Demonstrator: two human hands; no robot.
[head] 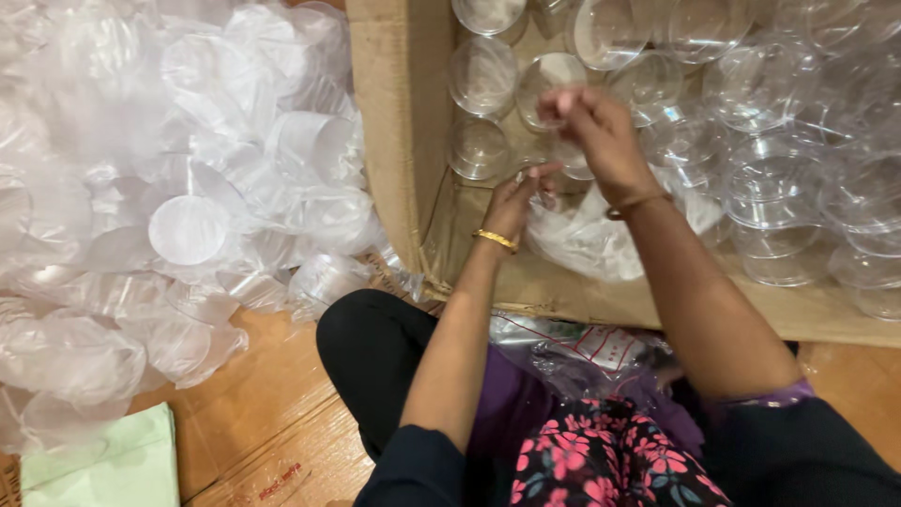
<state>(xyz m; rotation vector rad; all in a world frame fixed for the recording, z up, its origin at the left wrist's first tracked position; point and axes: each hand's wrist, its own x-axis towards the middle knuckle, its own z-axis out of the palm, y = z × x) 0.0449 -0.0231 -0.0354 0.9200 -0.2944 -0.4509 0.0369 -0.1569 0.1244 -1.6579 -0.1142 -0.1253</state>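
Observation:
My left hand (519, 200), with a gold bangle at the wrist, pinches the edge of a clear plastic container (574, 160) inside a cardboard box (402, 141). My right hand (601, 131) is raised just above it, fingers bunched over the same clear container. It is blurred, so I cannot tell how firmly it grips. A crumpled clear plastic bag (587, 239) lies under both hands in the box. Rows of clear round plastic tubs (483, 75) stand in the box around the hands.
A big heap of clear plastic lids and wrappers (188, 188) covers the floor on the left. A pale green cloth (103, 465) lies at the bottom left on flattened cardboard (272, 413). A printed plastic bag (582, 352) rests on my lap.

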